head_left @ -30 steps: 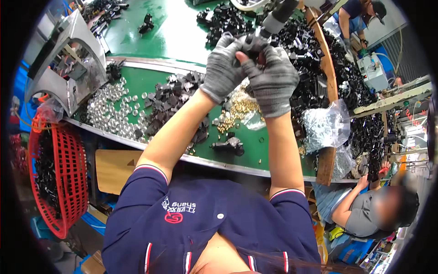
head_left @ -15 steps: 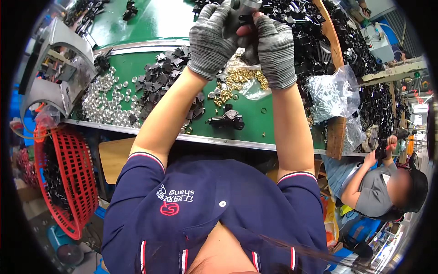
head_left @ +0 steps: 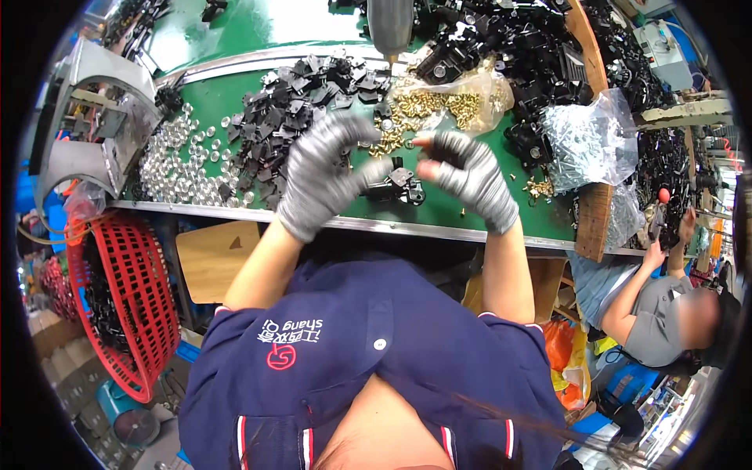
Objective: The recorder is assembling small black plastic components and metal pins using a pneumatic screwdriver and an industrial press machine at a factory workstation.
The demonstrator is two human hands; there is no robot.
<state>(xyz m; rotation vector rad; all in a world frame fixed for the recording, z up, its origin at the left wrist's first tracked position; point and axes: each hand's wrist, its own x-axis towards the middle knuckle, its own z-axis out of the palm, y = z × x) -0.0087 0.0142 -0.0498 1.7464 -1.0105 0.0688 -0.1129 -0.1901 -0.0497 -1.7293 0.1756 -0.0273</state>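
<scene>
My left hand (head_left: 325, 176), in a grey striped glove and smeared by motion, is open with its thumb apart from the curved fingers. My right hand (head_left: 474, 176), gloved alike with bare thumb and index tips, is open too, those tips spread. Between the hands a black assembly with a metal plate (head_left: 401, 184) lies on the green table, partly hidden by my left thumb. Just beyond it are loose brass screws (head_left: 388, 141). A grey power screwdriver (head_left: 390, 27) hangs bit-down above the far part of the table.
Clear round pieces (head_left: 184, 168) and black brackets (head_left: 274, 110) are heaped left. A plastic bag of brass screws (head_left: 470, 102), a bag of silver screws (head_left: 587, 145) and a wooden strip (head_left: 595, 219) stand right. A red basket (head_left: 129, 305) is lower left. Another person (head_left: 654, 309) works at right.
Both hands have come down toward me from the screwdriver and the dark part they gripped there. Their fingers are now apart. The screwdriver hangs free.
</scene>
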